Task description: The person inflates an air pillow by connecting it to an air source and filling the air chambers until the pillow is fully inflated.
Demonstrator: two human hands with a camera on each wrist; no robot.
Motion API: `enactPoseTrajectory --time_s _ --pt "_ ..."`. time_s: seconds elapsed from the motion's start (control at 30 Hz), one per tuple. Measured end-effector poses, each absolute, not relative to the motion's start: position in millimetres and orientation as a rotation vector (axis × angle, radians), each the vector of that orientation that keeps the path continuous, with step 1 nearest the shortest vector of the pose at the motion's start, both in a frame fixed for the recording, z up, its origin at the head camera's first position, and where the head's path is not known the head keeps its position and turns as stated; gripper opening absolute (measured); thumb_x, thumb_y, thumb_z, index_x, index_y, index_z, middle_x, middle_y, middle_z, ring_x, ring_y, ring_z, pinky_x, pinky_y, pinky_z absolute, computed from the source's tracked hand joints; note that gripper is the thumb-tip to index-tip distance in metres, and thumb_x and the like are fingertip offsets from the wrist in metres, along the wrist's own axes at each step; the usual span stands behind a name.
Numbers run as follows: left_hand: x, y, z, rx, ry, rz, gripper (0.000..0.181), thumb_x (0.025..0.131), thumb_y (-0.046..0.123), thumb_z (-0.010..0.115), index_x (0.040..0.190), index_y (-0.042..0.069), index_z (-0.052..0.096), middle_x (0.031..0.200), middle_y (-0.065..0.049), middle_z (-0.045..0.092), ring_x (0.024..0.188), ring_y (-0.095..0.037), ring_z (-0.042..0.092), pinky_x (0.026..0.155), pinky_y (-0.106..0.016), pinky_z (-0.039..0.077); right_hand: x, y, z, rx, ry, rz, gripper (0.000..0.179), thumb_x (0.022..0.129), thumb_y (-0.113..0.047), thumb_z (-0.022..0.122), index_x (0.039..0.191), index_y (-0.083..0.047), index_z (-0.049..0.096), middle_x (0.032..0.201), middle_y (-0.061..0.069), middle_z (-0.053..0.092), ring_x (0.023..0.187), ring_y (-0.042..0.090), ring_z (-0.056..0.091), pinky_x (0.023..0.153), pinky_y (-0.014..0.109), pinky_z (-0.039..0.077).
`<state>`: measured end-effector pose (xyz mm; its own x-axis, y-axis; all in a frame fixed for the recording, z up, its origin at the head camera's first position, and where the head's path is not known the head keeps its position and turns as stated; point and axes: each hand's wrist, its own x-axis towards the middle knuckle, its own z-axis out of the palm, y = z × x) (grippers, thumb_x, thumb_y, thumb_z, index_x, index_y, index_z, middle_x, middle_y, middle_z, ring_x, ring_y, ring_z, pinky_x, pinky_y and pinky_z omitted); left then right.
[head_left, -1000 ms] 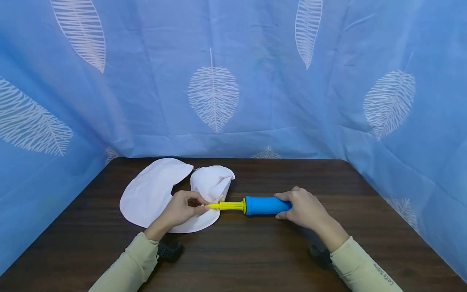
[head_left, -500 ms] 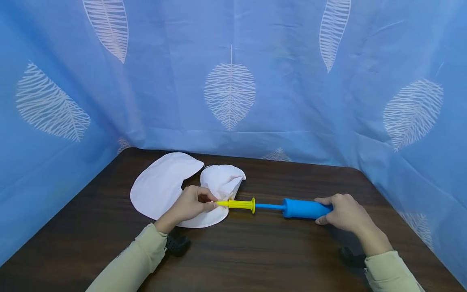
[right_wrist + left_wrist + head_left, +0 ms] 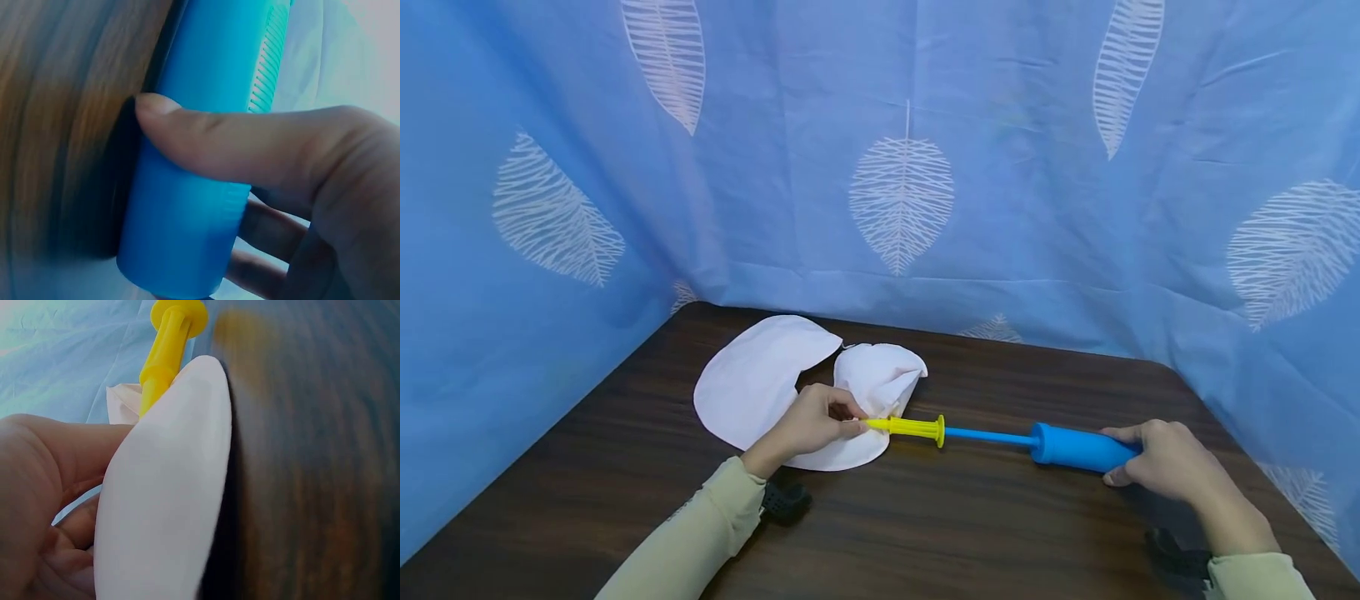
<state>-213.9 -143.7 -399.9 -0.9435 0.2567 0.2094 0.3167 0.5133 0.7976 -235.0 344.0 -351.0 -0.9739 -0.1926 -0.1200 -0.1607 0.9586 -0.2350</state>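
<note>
A hand air pump lies across the table, with a blue barrel [image 3: 1078, 447], a thin blue rod [image 3: 988, 436] and a yellow nozzle end [image 3: 916, 427]. My right hand [image 3: 1168, 458] grips the barrel at its far right end; in the right wrist view the thumb [image 3: 206, 137] lies over it. My left hand [image 3: 812, 421] pinches the tip of the yellow nozzle [image 3: 165, 353] together with part of a white inflatable piece [image 3: 752, 383]. That piece is a flat curved ring with a puffed, wrinkled section [image 3: 880, 375]. The fingers hide the nozzle tip.
The dark wooden table [image 3: 970, 533] has rounded back corners. Blue curtains [image 3: 1022, 208] with white leaf prints hang behind it and on both sides. Black wrist straps [image 3: 786, 502] show below the sleeves.
My right hand has drawn the blue barrel away to the right, and the thin rod has come out between barrel and yellow end. The left hand keeps its pinch. The head view has turned left.
</note>
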Motion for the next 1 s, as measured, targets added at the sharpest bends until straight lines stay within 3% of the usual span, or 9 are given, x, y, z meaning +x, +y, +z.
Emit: enactPoseTrajectory --time_s 0.03,0.13,0.33,0.53,0.73,0.8,0.87,1.0 --pt "-213.9 -142.6 -399.9 -0.510 -2.677 -1.433 0.006 0.090 0.005 0.083 0.094 0.009 0.085 0.089 -0.001 0.078 0.081 -0.011 0.064 0.076 -0.027 0.052 -234.8 341.6 -351.2 -0.285 2.973 -0.325 0.079 0.076 -0.037 0.096 0.142 -0.003 0.069 0.136 0.045 0.060 0.108 0.054 0.067 0.075 0.048 0.055" --pt "-213.8 -139.8 -399.6 -0.514 -2.679 -1.428 0.006 0.090 0.004 0.083 0.094 0.009 0.085 0.089 -0.002 0.078 0.081 -0.011 0.064 0.075 -0.026 0.052 -233.1 328.7 -353.6 -0.371 2.995 -0.335 0.077 0.077 -0.037 0.096 0.141 -0.003 0.070 0.134 0.043 0.064 0.113 0.057 0.066 0.076 0.051 0.057" --pt "-214.5 -140.2 -398.7 -0.507 -2.677 -1.423 0.005 0.090 0.005 0.083 0.094 0.009 0.085 0.088 -0.001 0.077 0.080 -0.011 0.063 0.075 -0.026 0.051 -225.5 274.3 -363.4 -0.581 3.107 -0.405 0.067 0.077 -0.029 0.095 0.136 -0.005 0.074 0.127 0.032 0.073 0.113 0.051 0.069 0.081 0.059 0.057" --pt "-216.3 -138.3 -400.6 -0.492 -2.677 -1.422 0.006 0.090 0.006 0.084 0.095 0.010 0.085 0.089 -0.001 0.077 0.081 -0.012 0.062 0.076 -0.026 0.051 -218.2 237.0 -364.8 -0.667 3.135 -0.389 0.066 0.079 -0.031 0.095 0.137 -0.007 0.074 0.123 0.023 0.077 0.114 0.048 0.068 0.083 0.060 0.058" --pt "-215.9 -138.1 -400.3 -0.517 -2.666 -1.371 0.006 0.091 0.007 0.084 0.095 0.011 0.086 0.088 0.001 0.078 0.080 -0.011 0.062 0.075 -0.026 0.051 -223.1 249.5 -363.3 -0.713 3.088 -0.401 0.066 0.080 -0.034 0.094 0.136 -0.006 0.074 0.123 0.026 0.077 0.112 0.047 0.071 0.082 0.057 0.059" --pt "-215.6 -138.8 -399.7 -0.526 -2.664 -1.356 0.006 0.091 0.007 0.083 0.095 0.010 0.085 0.088 0.001 0.078 0.079 -0.011 0.062 0.074 -0.025 0.051 -226.8 259.7 -360.9 -0.690 3.059 -0.402 0.067 0.080 -0.035 0.094 0.137 -0.005 0.073 0.124 0.029 0.075 0.106 0.042 0.074 0.078 0.052 0.059" --pt "-215.5 -139.3 -398.9 -0.529 -2.665 -1.350 0.006 0.091 0.006 0.083 0.095 0.010 0.085 0.088 0.001 0.078 0.078 -0.011 0.062 0.074 -0.025 0.051 -230.8 271.9 -359.1 -0.633 3.025 -0.404 0.069 0.080 -0.035 0.094 0.139 -0.004 0.072 0.114 0.028 0.078 0.095 0.036 0.074 0.074 0.046 0.056" --pt "-215.5 -139.3 -397.2 -0.518 -2.676 -1.352 0.006 0.091 0.006 0.083 0.095 0.010 0.085 0.087 0.001 0.077 0.078 -0.012 0.061 0.074 -0.026 0.051 -238.3 300.1 -357.3 -0.511 2.993 -0.370 0.075 0.078 -0.036 0.095 0.140 -0.002 0.070 0.118 0.037 0.072 0.101 0.051 0.070 0.078 0.053 0.057"
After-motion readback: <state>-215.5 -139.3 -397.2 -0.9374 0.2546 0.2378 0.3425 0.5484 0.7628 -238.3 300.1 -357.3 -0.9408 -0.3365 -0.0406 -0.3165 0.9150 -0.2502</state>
